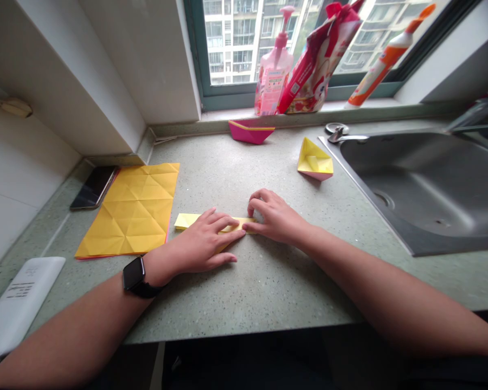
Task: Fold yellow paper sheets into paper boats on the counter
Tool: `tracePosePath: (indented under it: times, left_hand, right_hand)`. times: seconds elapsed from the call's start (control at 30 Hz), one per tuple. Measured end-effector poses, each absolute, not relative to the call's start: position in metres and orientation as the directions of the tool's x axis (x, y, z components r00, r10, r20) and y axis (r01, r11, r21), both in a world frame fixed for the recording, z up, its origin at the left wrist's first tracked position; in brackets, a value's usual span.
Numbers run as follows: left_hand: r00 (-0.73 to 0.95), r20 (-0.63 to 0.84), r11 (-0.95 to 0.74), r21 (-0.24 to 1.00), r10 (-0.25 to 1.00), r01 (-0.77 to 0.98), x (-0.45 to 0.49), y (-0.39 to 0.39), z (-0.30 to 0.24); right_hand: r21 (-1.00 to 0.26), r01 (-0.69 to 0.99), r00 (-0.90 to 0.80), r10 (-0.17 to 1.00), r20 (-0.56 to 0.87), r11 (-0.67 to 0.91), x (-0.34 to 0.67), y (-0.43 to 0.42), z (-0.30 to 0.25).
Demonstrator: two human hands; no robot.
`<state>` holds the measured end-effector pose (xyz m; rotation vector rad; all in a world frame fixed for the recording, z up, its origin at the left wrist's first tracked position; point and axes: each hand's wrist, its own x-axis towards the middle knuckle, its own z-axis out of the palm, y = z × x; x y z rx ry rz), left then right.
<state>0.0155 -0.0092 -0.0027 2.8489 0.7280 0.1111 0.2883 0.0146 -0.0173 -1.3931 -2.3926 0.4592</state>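
A narrow strip of folded yellow paper [187,220] lies on the speckled countertop in front of me. Across its middle my left hand [207,241] rests flat, fingers stretched to the right and pressing the paper down; it covers much of the strip. At the strip's right end, my right hand [274,219] has its thumb and curled fingers closed on the paper. The fingertips of both hands nearly meet. Farther back stand a pink folded paper boat [251,132] and, to the right, a yellow and pink paper boat [315,161].
Creased orange-yellow sheets [134,208] lie at left beside a dark phone [93,187]. A white power bank [24,306] is near the front left. The steel sink [431,189] is on the right. A pump bottle [273,76], red bag [319,65] and orange-white bottle [384,65] line the windowsill.
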Motion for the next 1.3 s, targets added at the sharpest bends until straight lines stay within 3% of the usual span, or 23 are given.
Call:
tracePosePath:
  times: [1.07,1.3]
  left_hand:
    - [0.871,0.048,-0.846,0.269,0.489,0.461,0.013,-0.010,-0.001]
    - [0.870,0.051,-0.847,0.261,0.491,0.463,0.014,-0.010,-0.002]
  right_hand:
    - [-0.575,0.718,-0.435,0.898,0.069,0.392,0.307,0.033,-0.017]
    - [-0.474,0.786,-0.396,0.912,0.109,0.398,0.297,0.019,-0.023]
